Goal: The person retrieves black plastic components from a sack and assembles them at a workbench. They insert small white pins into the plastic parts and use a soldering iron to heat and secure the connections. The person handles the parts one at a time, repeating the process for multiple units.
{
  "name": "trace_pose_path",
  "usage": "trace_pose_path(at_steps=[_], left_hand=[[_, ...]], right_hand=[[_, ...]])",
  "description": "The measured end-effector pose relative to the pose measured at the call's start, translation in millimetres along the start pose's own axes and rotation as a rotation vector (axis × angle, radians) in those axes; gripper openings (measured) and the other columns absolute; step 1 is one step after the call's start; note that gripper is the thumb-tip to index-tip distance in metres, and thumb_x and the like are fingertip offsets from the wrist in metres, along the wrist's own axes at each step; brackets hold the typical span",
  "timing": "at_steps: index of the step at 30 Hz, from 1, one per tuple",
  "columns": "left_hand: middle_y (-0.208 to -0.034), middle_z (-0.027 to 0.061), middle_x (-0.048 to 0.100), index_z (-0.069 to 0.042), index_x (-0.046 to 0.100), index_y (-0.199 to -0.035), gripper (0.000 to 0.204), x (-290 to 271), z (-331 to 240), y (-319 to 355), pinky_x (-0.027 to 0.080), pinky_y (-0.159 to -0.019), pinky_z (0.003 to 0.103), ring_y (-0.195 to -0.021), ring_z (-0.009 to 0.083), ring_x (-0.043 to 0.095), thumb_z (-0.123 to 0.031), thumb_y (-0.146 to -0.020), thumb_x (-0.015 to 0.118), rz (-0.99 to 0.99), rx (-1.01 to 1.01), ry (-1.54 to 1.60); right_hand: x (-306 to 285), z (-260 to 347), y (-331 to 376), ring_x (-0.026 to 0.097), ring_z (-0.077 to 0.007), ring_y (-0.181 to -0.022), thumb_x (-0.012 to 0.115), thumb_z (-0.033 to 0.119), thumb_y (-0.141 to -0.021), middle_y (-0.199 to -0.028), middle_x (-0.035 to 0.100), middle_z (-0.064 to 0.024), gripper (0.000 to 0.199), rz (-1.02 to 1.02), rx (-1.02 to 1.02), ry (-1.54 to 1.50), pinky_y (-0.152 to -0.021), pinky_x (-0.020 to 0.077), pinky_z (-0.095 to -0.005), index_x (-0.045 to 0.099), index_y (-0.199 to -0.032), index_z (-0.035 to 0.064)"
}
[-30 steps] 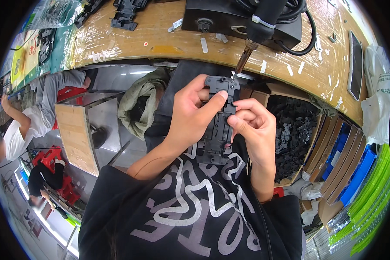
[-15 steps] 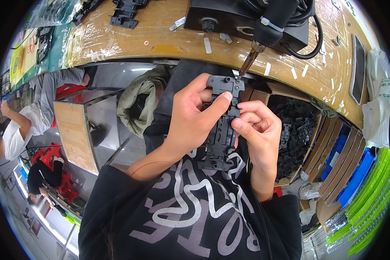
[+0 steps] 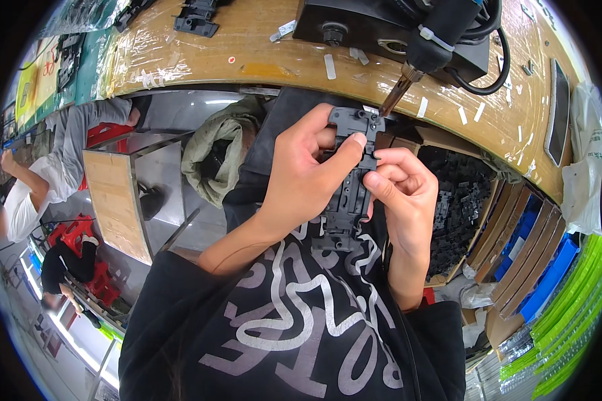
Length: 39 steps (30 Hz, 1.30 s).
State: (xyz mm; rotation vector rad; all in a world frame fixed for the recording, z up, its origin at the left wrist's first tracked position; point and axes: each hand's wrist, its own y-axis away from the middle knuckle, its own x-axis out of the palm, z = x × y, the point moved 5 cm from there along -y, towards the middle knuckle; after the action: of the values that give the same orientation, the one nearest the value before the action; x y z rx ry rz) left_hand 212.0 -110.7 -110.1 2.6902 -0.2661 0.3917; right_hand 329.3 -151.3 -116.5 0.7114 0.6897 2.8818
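A long black plastic chassis-like part with screw holes and slots stands nearly upright in front of my chest. My left hand grips its upper half, the thumb lying across the face and the fingers behind. At the part's right edge my right hand is closed, thumb and curled fingers against it; whether a small piece sits between them is hidden. From above, a black tool with a copper-coloured pointed tip slants down to the part's upper right corner. The tip is at or very near that corner; contact cannot be made out.
A black box with cables stands on the wooden bench, among scattered white strips. More black parts lie at the far left. A carton of black pieces is at my right. Two people sit at the left.
The bench and tool appear slightly farther right as the view shifts. The black part has risen a little, with both hands keeping their hold on it.
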Motion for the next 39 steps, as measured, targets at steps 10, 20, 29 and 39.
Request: trace_pose_path(at_steps=[10, 20, 29, 39], left_hand=[[-0.072, 0.0039, 0.058, 0.001, 0.049, -0.088, 0.010, 1.7, -5.3, -0.5, 0.039, -0.051, 0.017, -0.061, 0.0023, 0.049, -0.001, -0.079, 0.050, 0.000, 0.003, 0.019], [-0.074, 0.0050, 0.059, 0.003, 0.049, -0.091, 0.013, 1.6, -3.8, -2.3, 0.041, -0.052, 0.017, -0.062, 0.0034, 0.051, -0.002, -0.079, 0.050, -0.008, 0.026, 0.035], [-0.072, 0.0053, 0.059, 0.003, 0.050, -0.091, 0.014, 1.7, -7.2, -2.2, 0.042, -0.052, 0.018, -0.061, 0.0039, 0.051, -0.004, -0.079, 0.051, -0.005, -0.005, 0.030], [-0.073, 0.0052, 0.059, 0.002, 0.051, -0.092, 0.015, 0.6, -3.5, -5.3, 0.041, -0.051, 0.017, -0.061, 0.0037, 0.051, -0.004, -0.079, 0.051, -0.010, 0.020, 0.042]], right_hand=[[1.8, 4.1, -0.2, 0.051, -0.0089, -0.047, 0.060, -0.002, -0.073, -0.063, 0.057, -0.0066, 0.018, 0.012, -0.036, 0.010, -0.038, 0.0407, -0.0190, 0.053, -0.089, -0.0061], [2.6, 4.0, -1.0, 0.051, -0.0097, -0.045, 0.061, -0.002, -0.072, -0.063, 0.057, -0.0073, 0.017, 0.005, -0.021, -0.027, -0.037, 0.0402, -0.0192, 0.053, -0.088, -0.0064], [4.6, 5.8, -0.8, 0.051, -0.0099, -0.044, 0.059, -0.002, -0.073, -0.064, 0.058, -0.0086, 0.015, 0.008, -0.018, -0.066, -0.037, 0.0398, -0.0196, 0.054, -0.086, -0.0070], [6.2, 5.8, -2.5, 0.050, -0.0099, -0.045, 0.059, -0.001, -0.073, -0.064, 0.058, -0.0076, 0.015, 0.002, -0.012, -0.087, -0.037, 0.0398, -0.0199, 0.053, -0.086, -0.0076]])
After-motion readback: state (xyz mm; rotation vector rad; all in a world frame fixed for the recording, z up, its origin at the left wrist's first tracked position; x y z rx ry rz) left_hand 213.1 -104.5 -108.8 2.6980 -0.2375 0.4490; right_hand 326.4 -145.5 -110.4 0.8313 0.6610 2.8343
